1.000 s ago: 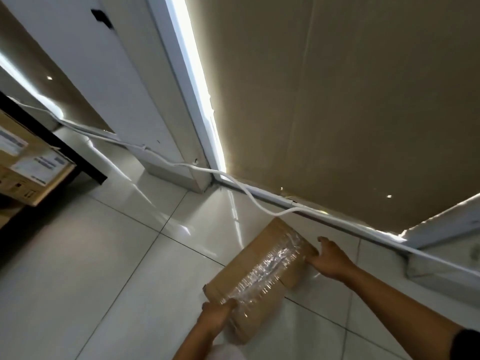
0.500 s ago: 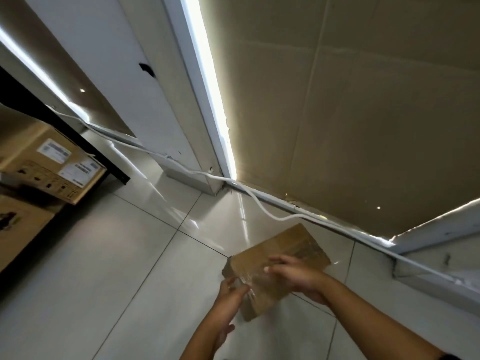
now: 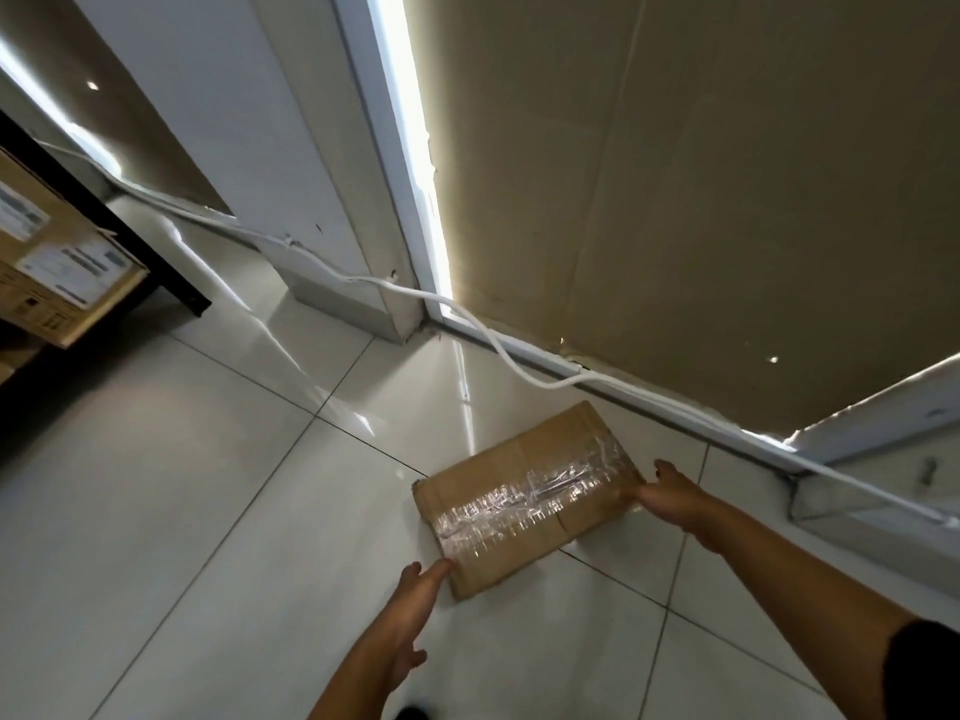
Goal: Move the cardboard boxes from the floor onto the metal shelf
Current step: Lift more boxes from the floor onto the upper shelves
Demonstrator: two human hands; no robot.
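A flat cardboard box with shiny clear tape along its top lies low over the white tiled floor; I cannot tell whether it rests on the tiles. My right hand grips its right end, thumb up and fingers hidden behind the edge. My left hand is spread open, its fingertips touching the box's near left corner. The dark metal shelf stands at the far left and carries a labelled cardboard box.
A big sheet of cardboard leans against the wall behind the box. A white cable runs along the wall base. A white door frame stands left of the sheet, with tiled floor towards the shelf.
Half a second ago both hands were close together on the tilted box. Now the box is flat, taped face up, with my hands apart at its two ends.
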